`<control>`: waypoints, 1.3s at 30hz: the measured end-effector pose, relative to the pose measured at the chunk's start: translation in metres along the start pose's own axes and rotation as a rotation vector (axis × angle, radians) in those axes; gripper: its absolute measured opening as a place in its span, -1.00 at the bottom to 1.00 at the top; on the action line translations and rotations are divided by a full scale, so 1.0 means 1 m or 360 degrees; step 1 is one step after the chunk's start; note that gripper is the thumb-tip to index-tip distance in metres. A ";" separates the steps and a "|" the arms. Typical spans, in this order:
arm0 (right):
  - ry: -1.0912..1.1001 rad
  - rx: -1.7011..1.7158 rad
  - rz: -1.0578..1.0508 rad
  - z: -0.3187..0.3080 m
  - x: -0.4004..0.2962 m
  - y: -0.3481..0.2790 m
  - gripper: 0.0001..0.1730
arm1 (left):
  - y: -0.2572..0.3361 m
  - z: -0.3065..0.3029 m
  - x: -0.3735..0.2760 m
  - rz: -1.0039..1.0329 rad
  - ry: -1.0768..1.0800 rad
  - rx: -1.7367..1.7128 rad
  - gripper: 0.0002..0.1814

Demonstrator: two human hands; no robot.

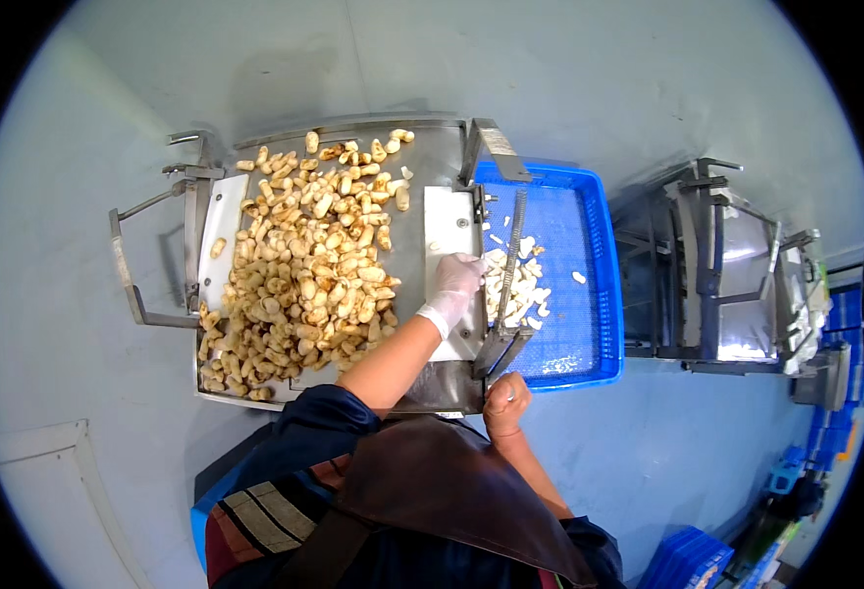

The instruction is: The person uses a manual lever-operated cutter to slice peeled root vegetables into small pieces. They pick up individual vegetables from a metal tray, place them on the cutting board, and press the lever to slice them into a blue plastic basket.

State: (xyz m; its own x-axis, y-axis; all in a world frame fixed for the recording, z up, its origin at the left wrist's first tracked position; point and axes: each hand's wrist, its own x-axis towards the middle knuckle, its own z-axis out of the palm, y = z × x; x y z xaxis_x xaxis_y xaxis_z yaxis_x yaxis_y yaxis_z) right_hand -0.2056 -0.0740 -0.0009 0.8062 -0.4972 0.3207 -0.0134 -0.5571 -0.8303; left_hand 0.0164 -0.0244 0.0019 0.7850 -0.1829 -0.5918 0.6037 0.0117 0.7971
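My left hand (pixel 459 283), in a thin translucent glove, rests on the white cutting board (pixel 450 213) with its fingers curled at the board's right edge, beside the metal cutter arm. Whatever may be between those fingers is hidden. Below the near end of that arm, my bare right hand (pixel 507 403) is closed in a fist around the cutter's handle, which it mostly covers. A large heap of pale mushrooms (pixel 314 272) with brown patches covers the steel table left of my left forearm. Trimmed white pieces (pixel 524 294) lie just past the board in a blue plastic crate (pixel 608 280).
A coil spring (pixel 514 247) stretches along the cutter above the crate. Another white board (pixel 220 221) and a metal lever frame (pixel 126 269) are at the table's left end. A similar steel station (pixel 741 280) stands to the right. Blue crates (pixel 686 559) are stacked at lower right.
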 end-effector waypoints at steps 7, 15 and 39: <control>0.0002 0.0069 -0.0096 0.003 0.002 -0.004 -0.46 | 0.012 -0.001 -0.013 0.0646 -0.0497 0.0231 -0.82; -0.0019 0.0070 -0.0004 0.001 0.006 -0.011 -0.47 | 0.057 -0.109 0.030 0.0352 0.0971 0.2085 -0.81; 0.0021 0.0020 -0.0096 0.002 0.008 -0.008 -0.44 | -0.014 -0.024 0.008 0.0721 0.0186 0.0635 -0.85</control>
State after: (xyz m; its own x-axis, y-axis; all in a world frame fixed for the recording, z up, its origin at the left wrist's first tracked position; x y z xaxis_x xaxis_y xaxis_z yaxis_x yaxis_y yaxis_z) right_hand -0.1975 -0.0721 0.0074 0.7975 -0.4717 0.3761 0.0426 -0.5779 -0.8150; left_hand 0.0174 -0.0023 -0.0170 0.9750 -0.1367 -0.1752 0.1258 -0.3102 0.9423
